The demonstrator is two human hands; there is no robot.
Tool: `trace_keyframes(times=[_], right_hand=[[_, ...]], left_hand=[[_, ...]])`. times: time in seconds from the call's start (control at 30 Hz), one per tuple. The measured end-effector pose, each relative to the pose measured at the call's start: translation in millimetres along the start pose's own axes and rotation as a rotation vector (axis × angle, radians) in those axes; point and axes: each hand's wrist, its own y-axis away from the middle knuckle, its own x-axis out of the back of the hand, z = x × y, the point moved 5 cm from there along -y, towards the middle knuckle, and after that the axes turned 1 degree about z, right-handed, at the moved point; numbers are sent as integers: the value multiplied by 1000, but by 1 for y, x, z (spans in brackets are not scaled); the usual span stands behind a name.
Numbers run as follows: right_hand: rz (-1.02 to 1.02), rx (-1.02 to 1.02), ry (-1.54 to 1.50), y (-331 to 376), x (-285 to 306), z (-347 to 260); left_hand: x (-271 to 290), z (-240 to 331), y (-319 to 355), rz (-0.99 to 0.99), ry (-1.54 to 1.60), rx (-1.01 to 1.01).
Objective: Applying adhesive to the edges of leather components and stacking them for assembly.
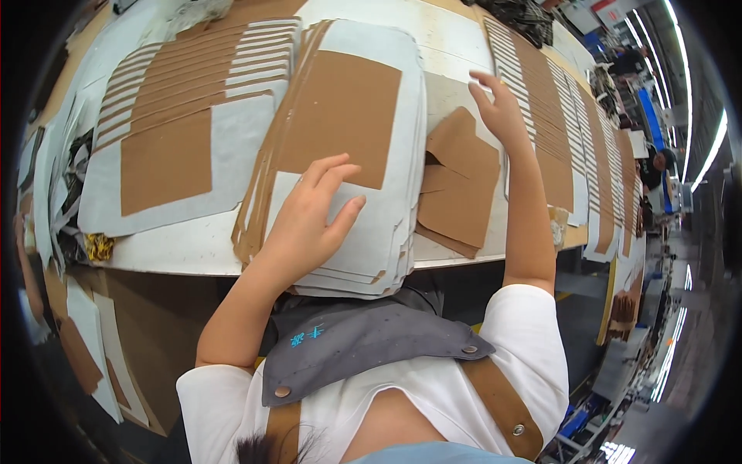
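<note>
In front of me lies a thick stack of pale sheets (379,220), its top one bearing a brown rectangular panel (340,108). Over the lower part of that panel is my left hand (313,213), fingers slightly bent and thumb apart, holding nothing; whether it touches the sheet I cannot tell. My right hand (501,112) is raised to the right of the stack, fingers curved and spread with nothing visible in them. Below it, several loose brown pieces (468,182) overlap beside the stack. A fanned row of pale sheets with brown panels (541,116) runs just right of that hand.
Another fanned set of pale and brown sheets (243,147) covers the table's left side. The white table edge (178,255) runs in front of me. Dark wrapped material (522,19) lies at the far right, and boards (93,332) lean below at left.
</note>
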Motion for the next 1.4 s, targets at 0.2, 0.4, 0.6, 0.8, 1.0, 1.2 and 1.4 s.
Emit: trace_keyframes(times=[0.2,0.4,0.6,0.8,1.0,1.2,1.4], right_hand=[[-157,-32,-35,101,-7,32],[-58,68,145,118,-32,14],[141,88,-19,113,-5,18],[196,140,-383,129,98,-33],[175,98,-430,129,149,-63],[-397,16,-361,57,47,-7],[-562,-15,-346,25,-42,65]], left_hand=[[-26,31,-7,-221,-180,-263],[-64,44,-23,-319,-282,-425],[-87,42,-27,-290,-358,-428],[-108,61,-6,-451,-237,-531],[-124,93,21,-899,24,-409],[-124,88,25,-888,223,-339],[-142,58,8,-665,23,-425]])
